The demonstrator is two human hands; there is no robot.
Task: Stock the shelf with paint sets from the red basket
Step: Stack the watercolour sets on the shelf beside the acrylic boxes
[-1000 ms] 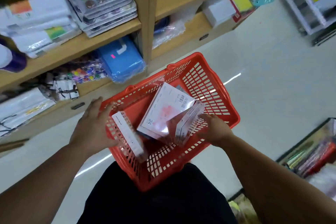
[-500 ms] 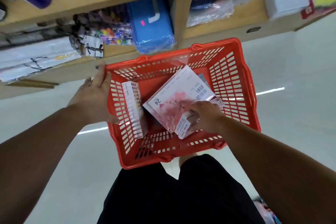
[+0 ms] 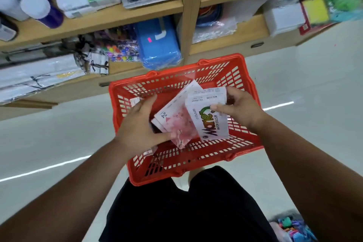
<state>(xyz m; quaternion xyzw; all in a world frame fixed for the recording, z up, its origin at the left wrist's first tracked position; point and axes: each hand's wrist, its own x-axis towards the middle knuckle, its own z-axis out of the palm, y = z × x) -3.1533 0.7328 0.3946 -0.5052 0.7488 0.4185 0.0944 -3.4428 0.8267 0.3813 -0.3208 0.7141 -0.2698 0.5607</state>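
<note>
The red basket (image 3: 176,163), slotted rigid plastic, lies between the person and the wooden shelf (image 3: 98,19), over a glossy pale floor (image 3: 59,133). Inside it, the left hand (image 3: 137,129) grips a flat pink-and-white paint set (image 3: 176,116) marked 24. The right hand (image 3: 241,110) pinches a white cardboard water colour box (image 3: 208,122), tilted against the pink set. A blue film-wrapped case (image 3: 159,45) sits on the lowest shelf.
</note>
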